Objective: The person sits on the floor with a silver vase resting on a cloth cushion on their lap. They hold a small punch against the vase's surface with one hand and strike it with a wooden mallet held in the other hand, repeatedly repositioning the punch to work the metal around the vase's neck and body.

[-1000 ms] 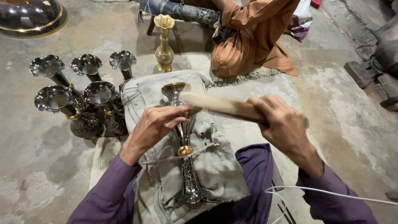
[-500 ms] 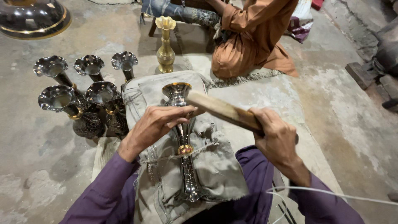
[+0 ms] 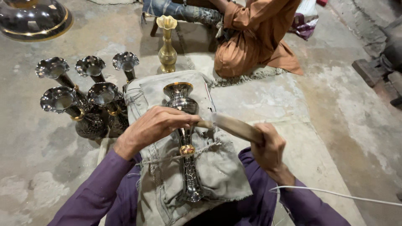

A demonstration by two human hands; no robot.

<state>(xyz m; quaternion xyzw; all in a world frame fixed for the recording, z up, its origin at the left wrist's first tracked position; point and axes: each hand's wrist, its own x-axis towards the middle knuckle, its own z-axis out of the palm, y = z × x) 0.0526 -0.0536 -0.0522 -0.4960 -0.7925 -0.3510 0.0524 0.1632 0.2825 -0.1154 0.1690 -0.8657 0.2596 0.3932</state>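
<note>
A dark silver vase [image 3: 181, 98] with a gold ring lies on a grey cloth [image 3: 222, 171] across my lap, mouth pointing away. My left hand [image 3: 154, 126] is closed over the vase's thin neck, fingertips touching the tip of a wooden-handled tool [image 3: 234, 126]. My right hand [image 3: 269, 145] grips the far end of that handle to the right of the vase. The tool lies slanted across the neck, and its working tip is hidden under my left fingers.
Several dark fluted vases [image 3: 90, 104] stand close together on the concrete floor at left. A brass vase [image 3: 167, 46] stands behind. A person in orange clothing [image 3: 255, 37] sits beyond it. A large dark bowl [image 3: 33, 19] is at top left, and a white cord [image 3: 335, 193] runs at lower right.
The tool's tip has slid from the vase's bowl down to its neck. My right hand has dropped lower and nearer to me. My left hand stayed on the neck.
</note>
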